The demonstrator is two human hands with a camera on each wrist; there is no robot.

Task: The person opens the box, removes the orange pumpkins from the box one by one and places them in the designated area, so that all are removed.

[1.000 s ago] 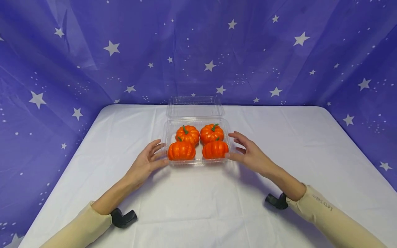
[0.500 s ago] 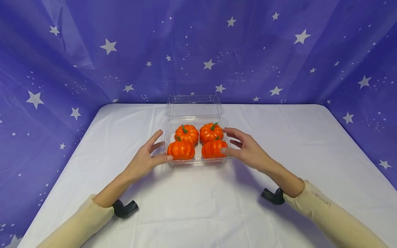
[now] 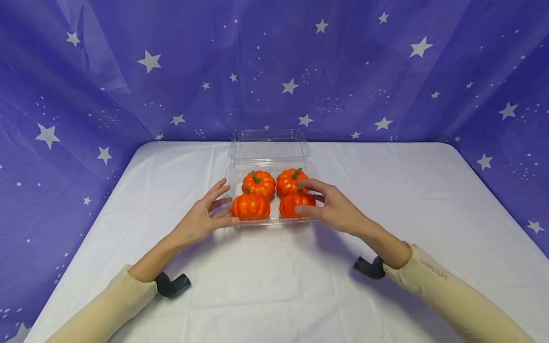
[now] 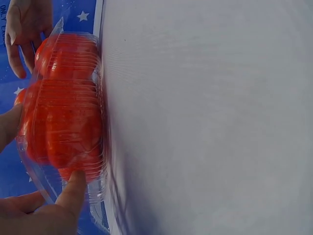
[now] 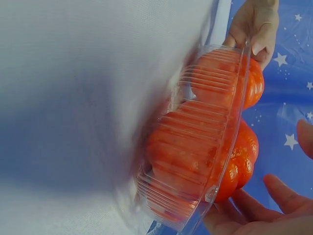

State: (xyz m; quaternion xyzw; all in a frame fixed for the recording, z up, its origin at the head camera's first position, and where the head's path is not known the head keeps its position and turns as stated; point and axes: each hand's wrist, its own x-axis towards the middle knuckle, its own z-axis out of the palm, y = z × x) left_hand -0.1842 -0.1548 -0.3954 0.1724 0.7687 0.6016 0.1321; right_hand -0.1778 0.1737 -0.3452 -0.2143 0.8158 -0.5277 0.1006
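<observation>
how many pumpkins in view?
4, all in the clear container: front left pumpkin, front right pumpkin, back left pumpkin, back right pumpkin. The right hand partly covers the right two; none looks fully hidden.

We're counting four orange mini pumpkins (image 3: 250, 207), four green stems (image 3: 255, 176) and just one clear plastic clamshell (image 3: 274, 222). Plus we've got one left hand (image 3: 195, 223), one right hand (image 3: 340, 209), two cream sleeves (image 3: 103, 305), two black wrist gadgets (image 3: 173, 286) and one white-covered table (image 3: 266, 281).
</observation>
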